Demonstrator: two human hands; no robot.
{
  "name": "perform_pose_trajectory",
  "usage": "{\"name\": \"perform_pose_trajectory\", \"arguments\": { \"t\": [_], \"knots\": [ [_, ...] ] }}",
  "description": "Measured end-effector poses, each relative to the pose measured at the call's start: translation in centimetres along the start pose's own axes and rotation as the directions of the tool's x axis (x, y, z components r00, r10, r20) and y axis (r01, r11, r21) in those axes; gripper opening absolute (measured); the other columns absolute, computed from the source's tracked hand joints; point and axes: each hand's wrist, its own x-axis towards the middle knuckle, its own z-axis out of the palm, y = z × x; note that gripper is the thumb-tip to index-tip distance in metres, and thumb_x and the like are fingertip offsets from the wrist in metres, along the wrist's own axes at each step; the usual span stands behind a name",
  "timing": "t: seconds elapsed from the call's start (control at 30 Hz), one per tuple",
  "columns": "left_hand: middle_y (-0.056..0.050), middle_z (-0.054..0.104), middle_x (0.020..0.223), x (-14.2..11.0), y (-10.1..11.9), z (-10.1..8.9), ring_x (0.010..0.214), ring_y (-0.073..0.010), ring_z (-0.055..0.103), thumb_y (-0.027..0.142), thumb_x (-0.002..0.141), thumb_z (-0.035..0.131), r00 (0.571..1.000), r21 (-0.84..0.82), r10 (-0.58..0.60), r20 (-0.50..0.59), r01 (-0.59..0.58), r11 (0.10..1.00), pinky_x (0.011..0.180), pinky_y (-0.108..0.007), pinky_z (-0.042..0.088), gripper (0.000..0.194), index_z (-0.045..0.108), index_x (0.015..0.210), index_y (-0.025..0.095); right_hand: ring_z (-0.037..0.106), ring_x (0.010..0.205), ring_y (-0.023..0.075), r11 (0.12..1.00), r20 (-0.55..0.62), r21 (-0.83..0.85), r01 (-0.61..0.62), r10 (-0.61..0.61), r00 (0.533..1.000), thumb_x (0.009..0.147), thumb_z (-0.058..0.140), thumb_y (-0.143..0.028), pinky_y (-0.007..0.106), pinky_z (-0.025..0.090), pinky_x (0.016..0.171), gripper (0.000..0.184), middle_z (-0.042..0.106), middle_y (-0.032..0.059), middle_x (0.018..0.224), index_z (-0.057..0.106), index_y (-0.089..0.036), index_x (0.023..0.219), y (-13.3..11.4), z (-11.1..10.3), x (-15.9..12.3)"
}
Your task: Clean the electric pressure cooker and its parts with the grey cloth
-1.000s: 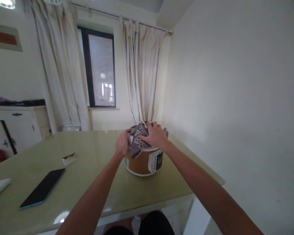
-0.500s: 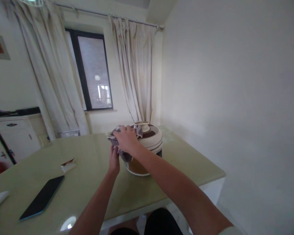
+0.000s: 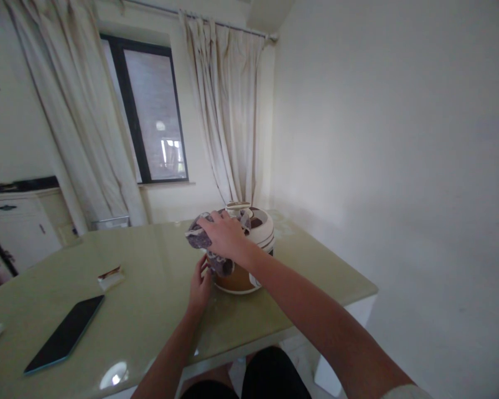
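The right hand (image 3: 225, 235) holds a crumpled purple-grey, white-patterned cloth (image 3: 198, 237) that has slid from the front to nine o'clock on the round brown-and-white cooker (image 3: 235, 281), so wiping seems to be at that side, while the left hand (image 3: 200, 288) bends its fingers at eight o'clock, its grip unclear, over the shiny green counter (image 3: 158, 293).

You can pass over bare table (image 3: 158, 277) between the dark flat device (image 3: 66, 333) and your left hand (image 3: 200, 285), but the cooker (image 3: 263, 230) blocks you rightward.
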Motion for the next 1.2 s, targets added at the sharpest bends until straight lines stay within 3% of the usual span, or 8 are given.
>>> {"name": "perform_pose_trajectory", "arguments": {
  "t": [0.27, 0.47, 0.6, 0.77, 0.87, 0.97, 1.1, 1.2],
  "knots": [
    [-0.016, 0.068, 0.143, -0.1, -0.7, -0.9, 0.139, -0.0346, 0.059, 0.054, 0.086, 0.069, 0.993, -0.030, -0.113, 0.019, 0.113, 0.993, 0.105, -0.048, 0.056, 0.057, 0.065, 0.134, 0.023, 0.056, 0.115, 0.0314, 0.996, -0.147, -0.034, -0.080, 0.075, 0.986, 0.092, 0.071, -0.029, 0.044, 0.060, 0.085, 0.045, 0.057, 0.0105, 0.129, 0.055, -0.029, 0.134, -1.6, 3.2, 3.4],
    [-0.014, 0.072, 0.137, -0.3, -0.2, -1.1, 0.134, -0.0345, 0.063, 0.057, 0.085, 0.071, 0.994, -0.016, -0.101, 0.032, 0.101, 0.995, 0.112, -0.051, 0.051, 0.058, 0.068, 0.130, 0.022, 0.053, 0.118, 0.0303, 0.998, -0.221, -0.040, 0.052, -0.060, 0.973, 0.088, 0.077, -0.029, 0.044, 0.053, 0.097, 0.061, 0.053, 0.0113, 0.138, 0.054, -0.033, 0.144, 0.0, 2.7, -3.1],
    [-0.015, 0.067, 0.144, -0.4, 0.2, -0.9, 0.137, -0.0343, 0.061, 0.059, 0.085, 0.071, 0.992, -0.105, -0.114, 0.050, 0.119, 0.987, 0.113, -0.052, 0.050, 0.067, 0.064, 0.140, 0.023, 0.053, 0.122, 0.0339, 0.995, -0.326, 0.095, -0.028, 0.058, 0.944, 0.076, 0.087, -0.033, 0.047, 0.051, 0.102, 0.075, 0.053, 0.0129, 0.140, 0.058, -0.032, 0.145, 4.3, 3.0, -8.3],
    [-0.015, 0.068, 0.144, -0.5, 0.6, -0.8, 0.138, -0.0351, 0.061, 0.059, 0.085, 0.071, 0.991, -0.117, -0.125, 0.045, 0.130, 0.985, 0.112, -0.053, 0.051, 0.067, 0.062, 0.141, 0.023, 0.062, 0.115, 0.0294, 0.834, -0.516, 0.516, -0.195, 0.484, 0.707, 0.079, 0.075, -0.035, 0.047, 0.053, 0.103, 0.061, 0.061, 0.0107, 0.125, 0.060, -0.024, 0.137, 11.5, 5.0, -10.5],
    [-0.016, 0.068, 0.144, -0.5, 0.7, -0.7, 0.137, -0.0357, 0.062, 0.059, 0.085, 0.070, 0.993, -0.108, -0.115, 0.040, 0.119, 0.987, 0.111, -0.054, 0.053, 0.068, 0.062, 0.142, 0.022, 0.066, 0.100, 0.0295, 0.673, -0.470, 0.684, -0.282, 0.701, 0.536, 0.080, 0.071, -0.043, 0.050, 0.056, 0.095, 0.046, 0.069, 0.0104, 0.107, 0.065, -0.020, 0.120, 14.1, 7.6, -11.5],
    [-0.016, 0.069, 0.142, -0.6, 0.6, -0.6, 0.135, -0.0352, 0.063, 0.060, 0.086, 0.069, 0.993, -0.103, -0.110, 0.033, 0.113, 0.988, 0.110, -0.054, 0.053, 0.067, 0.061, 0.141, 0.022, 0.067, 0.086, 0.0297, 0.563, -0.385, 0.749, -0.350, 0.799, 0.461, 0.082, 0.069, -0.047, 0.049, 0.058, 0.081, 0.036, 0.070, 0.0104, 0.093, 0.065, -0.020, 0.105, 14.2, 9.9, -13.2],
    [-0.015, 0.070, 0.141, -0.6, 0.6, -0.6, 0.135, -0.0342, 0.063, 0.058, 0.087, 0.068, 0.994, -0.089, -0.110, 0.022, 0.111, 0.990, 0.109, -0.053, 0.055, 0.064, 0.062, 0.141, 0.024, 0.066, 0.098, 0.0279, 0.635, -0.466, 0.712, -0.299, 0.746, 0.476, 0.086, 0.066, -0.040, 0.048, 0.058, 0.091, 0.039, 0.067, 0.0103, 0.106, 0.063, -0.019, 0.119, 11.4, 10.4, -15.0],
    [-0.015, 0.070, 0.141, -0.7, 0.6, -0.6, 0.135, -0.0335, 0.064, 0.059, 0.087, 0.068, 0.995, -0.068, -0.102, 0.016, 0.103, 0.992, 0.108, -0.051, 0.055, 0.065, 0.061, 0.141, 0.023, 0.060, 0.119, 0.0303, 0.776, -0.545, 0.576, -0.257, 0.598, 0.588, 0.083, 0.070, -0.030, 0.050, 0.053, 0.104, 0.048, 0.059, 0.0131, 0.126, 0.064, -0.023, 0.130, 8.9, 8.8, -14.8]
  ]
}}
